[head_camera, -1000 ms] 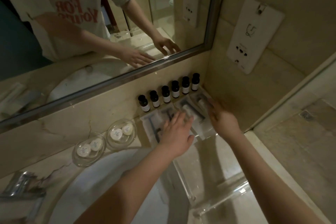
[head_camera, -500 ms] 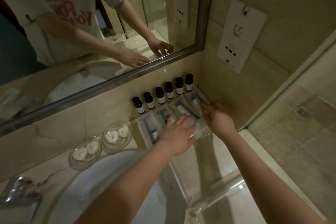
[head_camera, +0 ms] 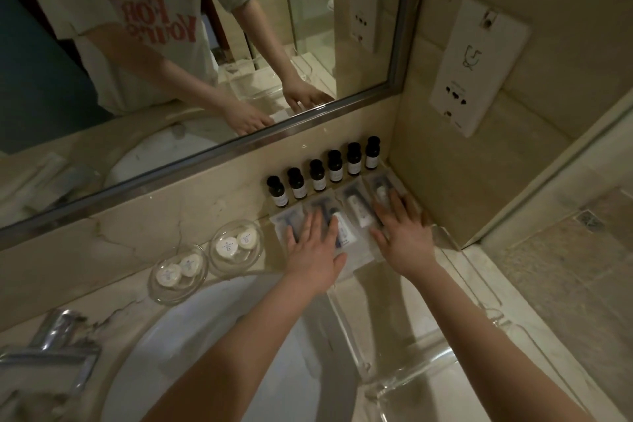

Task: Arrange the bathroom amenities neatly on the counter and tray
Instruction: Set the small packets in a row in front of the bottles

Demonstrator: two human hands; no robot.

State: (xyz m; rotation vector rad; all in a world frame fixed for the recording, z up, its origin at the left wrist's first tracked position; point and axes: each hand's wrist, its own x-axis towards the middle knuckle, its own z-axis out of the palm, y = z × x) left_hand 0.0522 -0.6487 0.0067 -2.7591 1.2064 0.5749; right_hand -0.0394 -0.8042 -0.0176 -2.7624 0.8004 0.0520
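Observation:
Several small dark bottles (head_camera: 317,175) with white labels stand in a row against the marble backsplash under the mirror. In front of them several clear plastic amenity packets (head_camera: 358,207) lie side by side at the far end of a clear acrylic tray (head_camera: 421,370). My left hand (head_camera: 317,250) lies flat with straight fingers on the left packets. My right hand (head_camera: 400,233) presses flat on the right packets near the wall corner. Two round glass dishes (head_camera: 236,247) holding small round white soaps sit to the left on the counter.
A white sink basin (head_camera: 191,353) fills the lower middle, with a chrome tap (head_camera: 51,346) at the left. The side wall carries a white socket plate (head_camera: 479,65). A glass shower partition (head_camera: 555,175) and tiled floor lie to the right. The mirror reflects a person.
Both hands have shifted slightly and spread flatter over the packets; the left hand now covers the left packets more fully. The view has tilted a little.

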